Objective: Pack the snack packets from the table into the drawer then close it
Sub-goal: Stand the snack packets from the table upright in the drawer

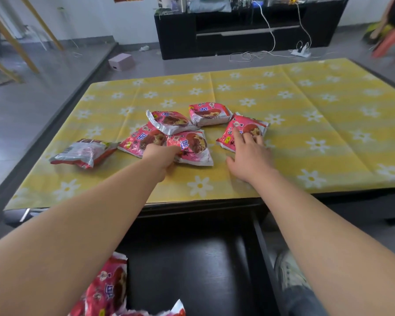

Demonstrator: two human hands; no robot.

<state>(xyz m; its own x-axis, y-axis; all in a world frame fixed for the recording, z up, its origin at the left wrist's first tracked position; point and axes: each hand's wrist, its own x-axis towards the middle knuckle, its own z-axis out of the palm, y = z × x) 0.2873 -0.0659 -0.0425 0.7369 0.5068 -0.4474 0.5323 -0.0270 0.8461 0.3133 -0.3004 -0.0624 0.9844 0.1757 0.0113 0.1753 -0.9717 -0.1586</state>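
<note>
A: Where do the snack packets lie?

B: Six pink instant-noodle packets sit at the middle of the table (306, 133), on its yellow flowered cloth. One lies face down (83, 152) at the left of the frame, apart from the cluster. More packets (107, 290) rest in the open drawer (192, 270) at the bottom of the frame, in its left part.

A: And the left hand?

B: The left hand (161, 157) reaches the near-centre packet (192, 145), with its grip curled onto that packet's near left edge. The fingertips are hidden, so a firm hold cannot be told.

A: The right hand?

B: The right hand (249, 156) rests with fingers spread wide, lying flat on the rightmost packet (242, 131), not closed around it.

A: Anything else near?

B: A shoe (290, 272) shows just right of the drawer.
</note>
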